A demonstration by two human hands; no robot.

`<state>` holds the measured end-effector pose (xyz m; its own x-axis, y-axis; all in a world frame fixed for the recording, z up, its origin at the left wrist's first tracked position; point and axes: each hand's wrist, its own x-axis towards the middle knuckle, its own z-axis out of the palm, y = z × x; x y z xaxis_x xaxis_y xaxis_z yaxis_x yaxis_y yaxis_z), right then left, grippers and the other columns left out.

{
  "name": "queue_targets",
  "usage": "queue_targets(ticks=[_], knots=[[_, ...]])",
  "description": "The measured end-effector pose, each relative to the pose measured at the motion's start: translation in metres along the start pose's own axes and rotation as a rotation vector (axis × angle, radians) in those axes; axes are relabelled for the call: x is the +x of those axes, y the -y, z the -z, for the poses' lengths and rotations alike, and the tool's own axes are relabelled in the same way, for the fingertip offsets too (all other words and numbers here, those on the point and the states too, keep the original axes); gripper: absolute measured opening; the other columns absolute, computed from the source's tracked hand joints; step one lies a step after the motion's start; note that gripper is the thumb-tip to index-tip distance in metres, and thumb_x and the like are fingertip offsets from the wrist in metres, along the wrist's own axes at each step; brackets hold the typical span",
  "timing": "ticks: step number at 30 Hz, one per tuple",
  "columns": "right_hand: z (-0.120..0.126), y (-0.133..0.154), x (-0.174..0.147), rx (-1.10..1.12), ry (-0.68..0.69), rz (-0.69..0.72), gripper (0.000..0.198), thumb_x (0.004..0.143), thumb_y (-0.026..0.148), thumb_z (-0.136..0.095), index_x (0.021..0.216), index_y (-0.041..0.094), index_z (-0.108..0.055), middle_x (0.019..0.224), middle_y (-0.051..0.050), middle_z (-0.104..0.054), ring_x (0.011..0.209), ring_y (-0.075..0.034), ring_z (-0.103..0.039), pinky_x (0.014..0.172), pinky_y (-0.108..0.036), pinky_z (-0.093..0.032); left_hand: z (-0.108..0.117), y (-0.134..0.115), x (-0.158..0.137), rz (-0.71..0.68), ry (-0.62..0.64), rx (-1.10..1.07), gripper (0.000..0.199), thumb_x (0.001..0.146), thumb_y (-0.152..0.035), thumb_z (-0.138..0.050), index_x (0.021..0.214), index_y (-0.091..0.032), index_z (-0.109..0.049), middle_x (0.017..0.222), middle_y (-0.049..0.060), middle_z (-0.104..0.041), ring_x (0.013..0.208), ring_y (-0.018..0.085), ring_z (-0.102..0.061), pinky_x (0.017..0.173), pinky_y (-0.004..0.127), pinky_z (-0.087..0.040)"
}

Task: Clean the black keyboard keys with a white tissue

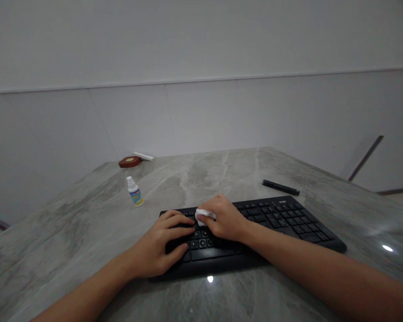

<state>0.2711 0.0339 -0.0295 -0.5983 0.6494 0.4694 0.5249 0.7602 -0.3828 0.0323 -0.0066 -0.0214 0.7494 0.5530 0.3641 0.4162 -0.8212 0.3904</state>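
Fingers (207, 223) of the right hand (225, 218) are curled closed around a folded white wipe (200, 213), pinching it over the left half of a black computer keyboard (260, 218). Whether the wipe presses on the keys or sits slightly above them is hard to tell, as the hand covers most of it. Round keycap marks show just below it, with the long spacebar (215, 253) nearer the person. The left hand (159, 243) lies palm down across the keyboard's left end, fingers and thumb loosely spread over the keys, with hold of nothing loose. Its fingertips come close to the wipe. The right forearm (289, 252) crosses the keyboard's right half, below the number pad (300, 219).

Beyond the keyboard's far left corner stands a small white bottle (136, 195) with a blue and yellow label. Behind the keyboard's right half, near its far edge, lies a slim black pen (280, 187). Well past the keyboard and to its left, a reddish-brown case (130, 162) rests at the table's far end, with a flat white bar (143, 156) just beside it. Under the keyboard spreads a grey marble-patterned tabletop (201, 176), and past that rises a pale panelled wall (201, 116).
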Motion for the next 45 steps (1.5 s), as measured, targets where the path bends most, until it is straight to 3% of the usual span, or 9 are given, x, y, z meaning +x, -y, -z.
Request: queue_targets(ticks=[5, 16, 20, 25, 29, 33, 37, 41, 45], knots=[[0.0003, 0.0002, 0.0017, 0.079, 0.061, 0.047, 0.023, 0.089, 0.018, -0.061, 0.066, 0.018, -0.059, 0.066, 0.002, -0.065, 0.066, -0.013, -0.057, 0.073, -0.029, -0.034, 0.0003, 0.0000, -0.0012, 0.005, 0.012, 0.000, 0.039, 0.092, -0.015, -0.056, 0.130, -0.023, -0.062, 0.133, 0.009, -0.059, 0.124, 0.028, -0.050, 0.106, 0.049, -0.044], [0.0004, 0.0001, 0.0016, 0.040, 0.014, -0.067, 0.027, 0.092, 0.023, -0.058, 0.066, 0.018, -0.059, 0.066, 0.000, -0.065, 0.065, -0.014, -0.056, 0.072, -0.029, -0.034, 0.0010, -0.0022, 0.0006, -0.001, -0.005, 0.004, 0.037, 0.092, -0.015, -0.056, 0.127, -0.022, -0.064, 0.130, 0.010, -0.061, 0.122, 0.029, -0.051, 0.104, 0.050, -0.046], [0.0012, 0.0010, 0.0017, 0.064, 0.080, 0.049, 0.022, 0.090, 0.018, -0.058, 0.068, 0.018, -0.060, 0.067, 0.001, -0.065, 0.066, -0.014, -0.057, 0.072, -0.029, -0.034, 0.0015, -0.0035, 0.0011, -0.008, -0.005, -0.011, 0.036, 0.092, -0.015, -0.055, 0.126, -0.021, -0.064, 0.130, 0.010, -0.061, 0.121, 0.029, -0.051, 0.104, 0.051, -0.045], [0.0012, -0.0001, 0.0018, 0.012, 0.004, -0.023, 0.024, 0.090, 0.019, -0.058, 0.066, 0.017, -0.057, 0.065, 0.000, -0.064, 0.063, -0.014, -0.055, 0.070, -0.030, -0.034, 0.0011, -0.0030, 0.0017, -0.004, -0.005, -0.008, 0.036, 0.093, -0.016, -0.055, 0.127, -0.022, -0.064, 0.131, 0.010, -0.061, 0.122, 0.029, -0.050, 0.104, 0.051, -0.045], [0.0006, -0.0002, 0.0010, 0.041, 0.074, 0.097, 0.022, 0.090, 0.019, -0.056, 0.069, 0.018, -0.061, 0.068, -0.001, -0.065, 0.065, -0.015, -0.056, 0.067, -0.028, -0.036, 0.0009, -0.0024, 0.0022, -0.004, -0.001, -0.008, 0.037, 0.093, -0.015, -0.056, 0.128, -0.022, -0.063, 0.131, 0.010, -0.060, 0.122, 0.029, -0.050, 0.105, 0.051, -0.045], [0.0003, 0.0009, 0.0007, -0.007, 0.009, 0.022, 0.023, 0.092, 0.022, -0.056, 0.071, 0.018, -0.062, 0.070, -0.003, -0.067, 0.066, -0.016, -0.056, 0.066, -0.029, -0.037, 0.0014, -0.0026, 0.0023, -0.001, -0.004, -0.004, 0.037, 0.092, -0.015, -0.056, 0.128, -0.023, -0.064, 0.131, 0.010, -0.061, 0.122, 0.029, -0.051, 0.104, 0.051, -0.045], [0.0011, 0.0008, 0.0014, 0.035, 0.078, 0.096, 0.021, 0.091, 0.021, -0.055, 0.072, 0.018, -0.063, 0.071, -0.003, -0.068, 0.068, -0.016, -0.058, 0.068, -0.028, -0.037, 0.0019, -0.0027, 0.0016, 0.000, 0.003, -0.006, 0.037, 0.092, -0.015, -0.056, 0.127, -0.022, -0.064, 0.131, 0.010, -0.061, 0.122, 0.029, -0.051, 0.105, 0.051, -0.045], [0.0018, 0.0005, 0.0024, -0.019, -0.026, -0.022, 0.024, 0.091, 0.022, -0.055, 0.068, 0.018, -0.060, 0.068, -0.002, -0.066, 0.064, -0.015, -0.054, 0.066, -0.029, -0.035, 0.0016, -0.0015, 0.0001, -0.002, -0.003, 0.006, 0.036, 0.092, -0.016, -0.056, 0.127, -0.022, -0.064, 0.131, 0.010, -0.060, 0.123, 0.029, -0.051, 0.105, 0.051, -0.045], [0.0029, 0.0021, 0.0021, 0.030, 0.068, 0.069, 0.022, 0.090, 0.019, -0.056, 0.069, 0.018, -0.060, 0.068, -0.001, -0.065, 0.065, -0.015, -0.055, 0.068, -0.029, -0.036, 0.0014, -0.0018, -0.0003, -0.007, -0.003, -0.001, 0.037, 0.092, -0.016, -0.056, 0.128, -0.022, -0.064, 0.130, 0.011, -0.061, 0.123, 0.029, -0.051, 0.105, 0.051, -0.045]])
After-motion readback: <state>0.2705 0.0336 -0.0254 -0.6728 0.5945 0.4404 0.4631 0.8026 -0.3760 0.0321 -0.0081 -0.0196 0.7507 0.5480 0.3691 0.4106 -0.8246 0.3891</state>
